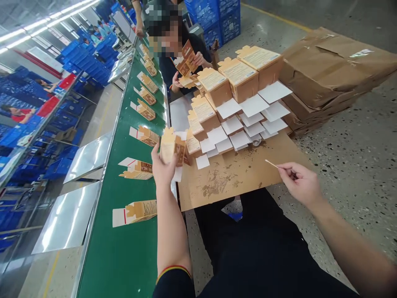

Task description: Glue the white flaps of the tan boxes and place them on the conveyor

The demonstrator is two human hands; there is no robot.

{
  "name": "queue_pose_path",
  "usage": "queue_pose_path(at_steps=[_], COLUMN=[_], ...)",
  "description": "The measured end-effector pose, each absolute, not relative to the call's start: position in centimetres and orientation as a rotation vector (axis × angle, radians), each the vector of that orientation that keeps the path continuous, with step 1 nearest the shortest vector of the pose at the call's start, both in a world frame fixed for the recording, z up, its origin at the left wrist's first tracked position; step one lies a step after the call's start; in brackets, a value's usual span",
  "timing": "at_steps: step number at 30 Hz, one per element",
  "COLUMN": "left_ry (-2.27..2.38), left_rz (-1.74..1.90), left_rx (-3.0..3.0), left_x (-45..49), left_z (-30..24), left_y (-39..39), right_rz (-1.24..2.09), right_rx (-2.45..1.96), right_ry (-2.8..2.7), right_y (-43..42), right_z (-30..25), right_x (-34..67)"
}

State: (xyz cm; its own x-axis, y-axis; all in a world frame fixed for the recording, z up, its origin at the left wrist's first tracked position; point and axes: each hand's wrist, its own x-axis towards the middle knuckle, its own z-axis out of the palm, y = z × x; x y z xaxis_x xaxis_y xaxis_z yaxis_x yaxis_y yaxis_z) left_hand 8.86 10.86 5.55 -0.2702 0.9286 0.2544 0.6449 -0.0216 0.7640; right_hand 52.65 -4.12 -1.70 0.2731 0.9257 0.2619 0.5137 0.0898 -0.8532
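Note:
My left hand (163, 169) grips a tan-and-brown printed cardboard box (168, 145) by its sides, at the edge between the green belt and the table. In my right hand (300, 181), fingers pinched, is a thin white stick that looks like a cotton swab (271, 164), pointing left over the table's front corner. Stacked boxes (248, 78) stand in tiers just beyond, their white flaps (240, 140) sticking out toward me. A small clear dish (256, 142) is partly hidden beneath the flaps.
Several similar boxes lie in a row along the green conveyor belt (124, 248). Wet-looking stains mark the brown cardboard table cover (198, 198). Across the stack, a co-worker (198, 60) holds an unfolded carton (188, 60). Brown wrapped bundles (335, 70) and blue crates (214, 18) stand behind.

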Motion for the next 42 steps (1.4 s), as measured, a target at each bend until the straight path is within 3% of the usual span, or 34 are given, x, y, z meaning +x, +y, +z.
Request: queue_pose_path(at_steps=[5,9,16,21,27,33,42], left_ry=[1.722,1.885,1.926,1.743,1.482,1.359,1.444], left_rz=[1.195,1.066,1.035,0.795,1.205,1.482,1.535], left_rx=[1.39,1.294,1.144,1.16,0.877,0.784,0.799], left_x=[10.0,11.5,9.8,9.8,12.6,16.1,17.4], left_z=[2.2,-0.6,0.1,0.6,0.5,-1.1,-3.1], left_y=[-1.8,-5.2,-2.5,-1.7,-5.9,-1.5,0.3], right_rz=[0.402,0.402,0.416,0.416,0.529,0.798,0.569], right_rx=[-1.675,-1.723,-1.725,-1.664,-1.508,-1.278,-1.246], right_ry=[-1.645,-1.898,-2.034,-1.938,-1.698,-1.803,-2.093], right_y=[1.5,6.6,10.5,8.7,1.2,-2.5,-1.2], right_z=[-0.3,-0.2,-0.3,0.6,1.3,-1.2,-6.7], right_x=[55.2,56.0,56.1,56.6,54.9,46.9,40.7])
